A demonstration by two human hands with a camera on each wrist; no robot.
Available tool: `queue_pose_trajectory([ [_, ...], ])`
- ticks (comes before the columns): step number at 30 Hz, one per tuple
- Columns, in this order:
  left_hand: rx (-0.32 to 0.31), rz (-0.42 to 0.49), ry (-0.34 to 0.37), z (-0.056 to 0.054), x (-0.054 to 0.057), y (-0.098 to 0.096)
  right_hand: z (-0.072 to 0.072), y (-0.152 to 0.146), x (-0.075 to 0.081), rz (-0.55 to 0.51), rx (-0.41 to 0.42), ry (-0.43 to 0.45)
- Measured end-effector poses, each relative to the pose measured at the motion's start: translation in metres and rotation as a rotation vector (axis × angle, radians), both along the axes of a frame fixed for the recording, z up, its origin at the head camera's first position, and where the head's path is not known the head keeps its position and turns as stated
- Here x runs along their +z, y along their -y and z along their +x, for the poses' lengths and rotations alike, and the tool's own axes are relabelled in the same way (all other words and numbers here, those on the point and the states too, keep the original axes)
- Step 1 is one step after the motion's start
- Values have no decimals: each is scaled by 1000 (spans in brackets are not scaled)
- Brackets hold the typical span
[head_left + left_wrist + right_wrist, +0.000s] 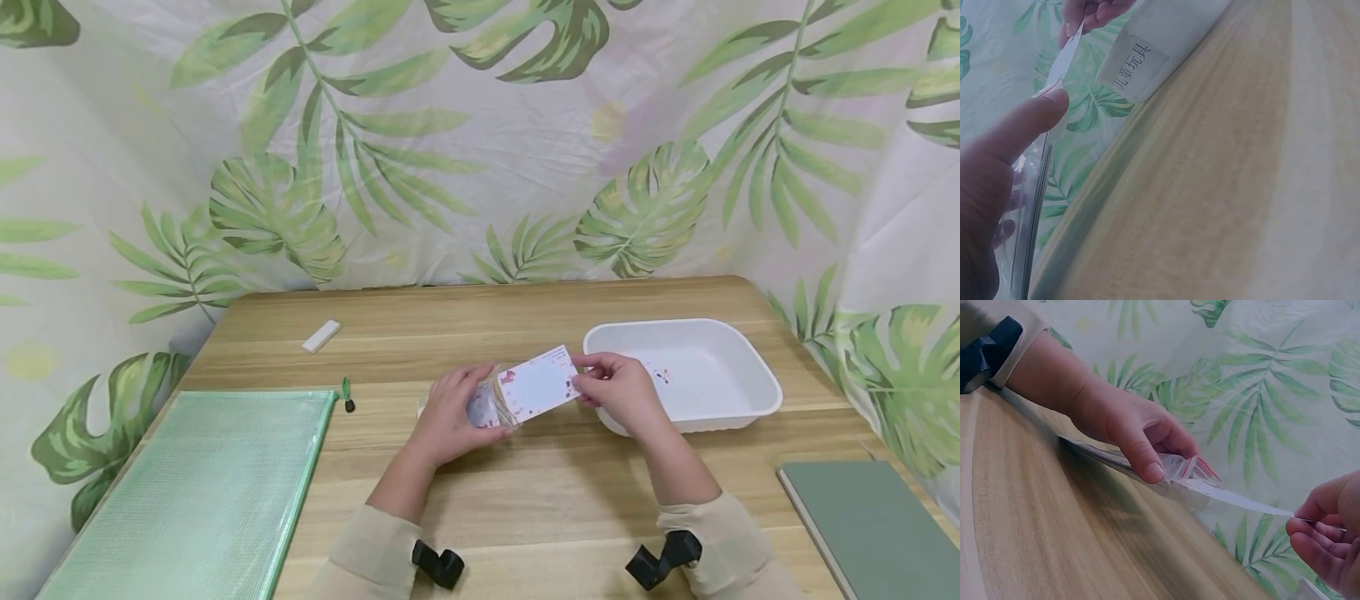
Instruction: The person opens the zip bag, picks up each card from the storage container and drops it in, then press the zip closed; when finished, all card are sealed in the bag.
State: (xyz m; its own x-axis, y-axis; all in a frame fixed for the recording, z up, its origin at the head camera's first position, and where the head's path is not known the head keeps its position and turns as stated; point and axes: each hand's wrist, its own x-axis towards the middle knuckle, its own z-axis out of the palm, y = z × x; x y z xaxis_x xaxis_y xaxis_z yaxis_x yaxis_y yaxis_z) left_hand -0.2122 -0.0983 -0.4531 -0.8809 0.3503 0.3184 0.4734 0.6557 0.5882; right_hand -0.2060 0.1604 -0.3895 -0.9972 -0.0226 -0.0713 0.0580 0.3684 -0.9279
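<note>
My left hand (447, 421) grips a clear zip bag (1191, 470) with a red line at its mouth; flat printed sheets show inside. A white card (536, 383) with a pink and red patterned border sticks out of the bag's mouth, partly inside it. My right hand (621, 390) pinches the card's outer end between thumb and fingers. In the left wrist view the left thumb (1041, 115) presses along the bag's edge. Both hands are above the table, the right one in front of the near left rim of a white plastic basin (720, 367).
The basin holds small red and dark specks and bears a label (1138, 65) with Chinese characters. At left lies a green mesh zip pouch (202, 483) with a black-tipped cord (348, 405). Farther back is a small white block (321, 336). A grey-green notebook (877, 525) lies at right.
</note>
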Motion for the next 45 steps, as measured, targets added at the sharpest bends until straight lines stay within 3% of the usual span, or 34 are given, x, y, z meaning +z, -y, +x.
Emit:
queue_pose_trajectory([
  [7, -16, -14, -10, 0, 0, 0, 1, 7, 0, 20, -37, -11],
  [20, -15, -6, -24, 0, 0, 1, 5, 43, -17, -70, 17, 35],
  [28, -20, -3, -21, 1, 1, 0, 3, 48, -28, -77, 122, 13],
  [38, -24, -5, -17, 0, 0, 0, -5, 51, -36, 49, 277, -53],
  [45, -17, -4, -11, 0, -1, 0, -4, 53, -37, 64, 330, -22],
])
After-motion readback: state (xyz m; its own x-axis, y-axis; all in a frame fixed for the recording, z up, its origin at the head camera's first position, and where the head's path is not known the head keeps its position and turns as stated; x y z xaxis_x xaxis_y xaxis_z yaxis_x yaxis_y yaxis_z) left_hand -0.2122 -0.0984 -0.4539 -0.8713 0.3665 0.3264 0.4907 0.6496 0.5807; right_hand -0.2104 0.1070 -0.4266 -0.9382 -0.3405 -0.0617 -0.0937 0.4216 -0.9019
